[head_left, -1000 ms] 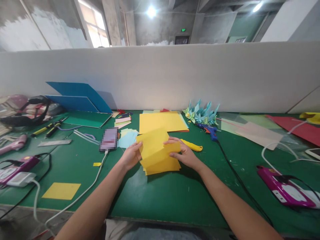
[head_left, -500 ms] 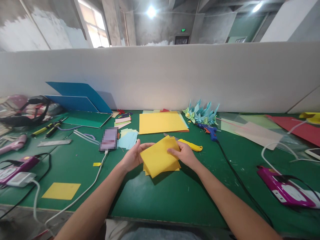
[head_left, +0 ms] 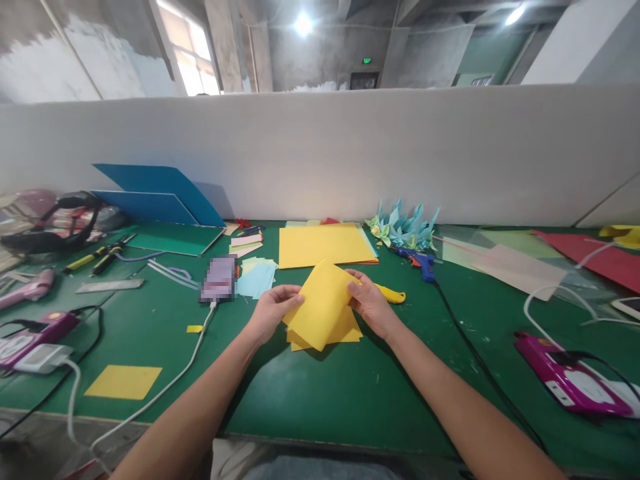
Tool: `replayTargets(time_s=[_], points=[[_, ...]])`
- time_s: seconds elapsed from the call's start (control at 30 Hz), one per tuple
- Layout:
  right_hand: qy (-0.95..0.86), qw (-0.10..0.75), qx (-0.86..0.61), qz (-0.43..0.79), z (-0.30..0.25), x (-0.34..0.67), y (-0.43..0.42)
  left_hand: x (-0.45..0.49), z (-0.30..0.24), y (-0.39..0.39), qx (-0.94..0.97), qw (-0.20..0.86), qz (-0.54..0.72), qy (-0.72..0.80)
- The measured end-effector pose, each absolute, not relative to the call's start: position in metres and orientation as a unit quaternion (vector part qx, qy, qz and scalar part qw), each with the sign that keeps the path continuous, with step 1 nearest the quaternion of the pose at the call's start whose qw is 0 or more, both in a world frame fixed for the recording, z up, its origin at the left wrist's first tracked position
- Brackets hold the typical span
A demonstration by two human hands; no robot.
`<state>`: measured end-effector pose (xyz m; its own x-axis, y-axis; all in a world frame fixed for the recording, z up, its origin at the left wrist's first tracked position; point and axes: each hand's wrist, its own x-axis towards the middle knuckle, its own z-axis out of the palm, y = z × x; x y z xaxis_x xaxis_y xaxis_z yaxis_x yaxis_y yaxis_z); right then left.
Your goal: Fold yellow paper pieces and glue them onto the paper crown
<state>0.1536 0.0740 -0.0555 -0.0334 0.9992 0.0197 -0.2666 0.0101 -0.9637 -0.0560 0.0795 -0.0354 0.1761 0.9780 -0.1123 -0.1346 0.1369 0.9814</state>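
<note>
Both hands hold a yellow paper square just above the green table. My left hand pinches its left corner and my right hand pinches its right corner. The sheet is tilted like a diamond, one corner pointing towards me. Under it lie more yellow paper squares in a small stack. A yellow utility knife lies just behind my right hand.
A large yellow sheet lies behind, with blue-green paper flowers and a blue glue gun to its right. A phone with a white cable, pale paper squares, tools and blue boards sit left. A pink device and cables lie right.
The top yellow sheet has been lifted off the stack and turned, from lying skewed across the pile to a diamond held between both hands. My hands moved slightly further from me.
</note>
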Motion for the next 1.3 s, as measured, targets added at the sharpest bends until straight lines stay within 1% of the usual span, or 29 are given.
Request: replayTargets(time_s=[0.13, 0.23, 0.47, 0.8, 1.03, 1.3], points=[[-0.416, 0.536, -0.393, 0.621, -0.053, 0.146, 0.067, -0.050, -0.037, 0.075, 0.472, 0.598, 0.475, 0.440], [-0.389, 0.539, -0.395, 0.634, -0.052, 0.140, 0.063, -0.047, -0.038, 0.072, 0.479, 0.600, 0.472, 0.433], [-0.344, 0.548, -0.410, 0.643, -0.050, 0.138, 0.062, -0.044, -0.037, 0.069, 0.493, 0.608, 0.460, 0.419], [-0.325, 0.551, -0.418, 0.645, -0.047, 0.137, 0.061, -0.046, -0.037, 0.069, 0.526, 0.603, 0.443, 0.404], [-0.322, 0.546, -0.417, 0.651, -0.044, 0.136, 0.061, -0.048, -0.043, 0.072, 0.564, 0.575, 0.459, 0.375], [-0.341, 0.533, -0.406, 0.659, -0.045, 0.132, 0.061, -0.050, -0.041, 0.071, 0.610, 0.560, 0.423, 0.367]])
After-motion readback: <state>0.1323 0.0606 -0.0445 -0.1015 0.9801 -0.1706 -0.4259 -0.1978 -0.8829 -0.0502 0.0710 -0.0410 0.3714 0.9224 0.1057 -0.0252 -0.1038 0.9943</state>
